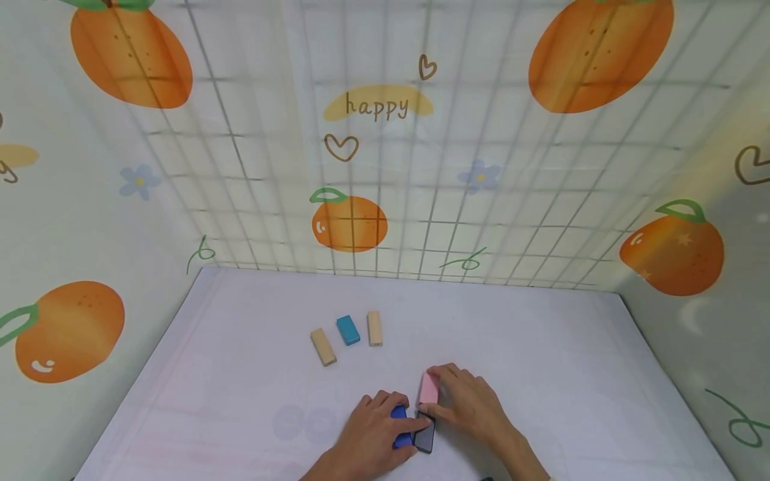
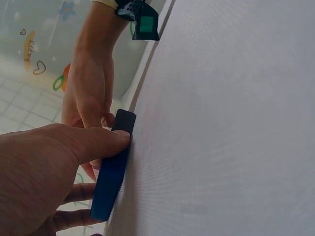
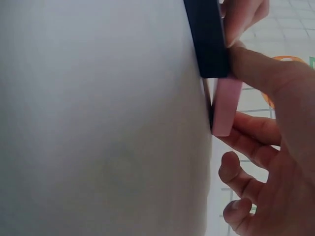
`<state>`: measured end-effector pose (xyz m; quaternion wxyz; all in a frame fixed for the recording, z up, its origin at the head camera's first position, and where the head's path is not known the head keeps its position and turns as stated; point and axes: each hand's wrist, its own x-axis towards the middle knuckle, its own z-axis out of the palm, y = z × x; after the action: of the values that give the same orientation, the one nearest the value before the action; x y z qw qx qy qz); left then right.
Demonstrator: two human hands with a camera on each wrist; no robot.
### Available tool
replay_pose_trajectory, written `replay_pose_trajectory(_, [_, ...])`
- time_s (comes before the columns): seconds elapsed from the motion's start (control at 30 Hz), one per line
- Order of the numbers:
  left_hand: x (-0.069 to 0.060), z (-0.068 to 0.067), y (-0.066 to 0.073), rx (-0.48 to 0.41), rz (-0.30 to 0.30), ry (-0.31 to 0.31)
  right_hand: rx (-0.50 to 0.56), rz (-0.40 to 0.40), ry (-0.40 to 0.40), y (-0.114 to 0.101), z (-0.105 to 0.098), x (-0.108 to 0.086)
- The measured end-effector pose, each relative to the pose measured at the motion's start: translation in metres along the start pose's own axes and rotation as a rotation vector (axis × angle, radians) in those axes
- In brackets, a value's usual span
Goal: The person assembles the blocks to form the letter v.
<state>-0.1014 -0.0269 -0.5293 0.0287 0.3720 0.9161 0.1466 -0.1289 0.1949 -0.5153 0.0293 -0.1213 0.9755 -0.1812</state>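
Note:
In the head view a blue block (image 1: 401, 427) lies under the left hand (image 1: 375, 431), whose thumb and fingers grip its ends while the index finger reaches over to a dark grey block (image 1: 424, 437). The right hand (image 1: 472, 404) pinches a pink block (image 1: 429, 389) between thumb and fingers, just beyond the grey one. The left wrist view shows the left hand (image 2: 44, 167) along the blue block (image 2: 110, 182), with the dark block (image 2: 124, 121) at its far end. From the right wrist, the right hand (image 3: 280, 147) holds the pink block (image 3: 227, 105) against the dark block (image 3: 209, 42).
Farther back on the white table (image 1: 240, 401) lie two light wooden blocks, one at the left (image 1: 323, 347) and one at the right (image 1: 375, 329), with a teal block (image 1: 348, 331) between them. Cloth walls printed with oranges stand around the table's back and sides.

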Motion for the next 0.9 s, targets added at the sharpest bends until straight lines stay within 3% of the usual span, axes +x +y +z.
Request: replay_pose_trajectory(0.9, [0.0004, 0.0008, -0.0026, -0.026, -0.004, -0.025, 0.004, -0.004, 0.009, -0.0026, -0.0014, -0.0024])
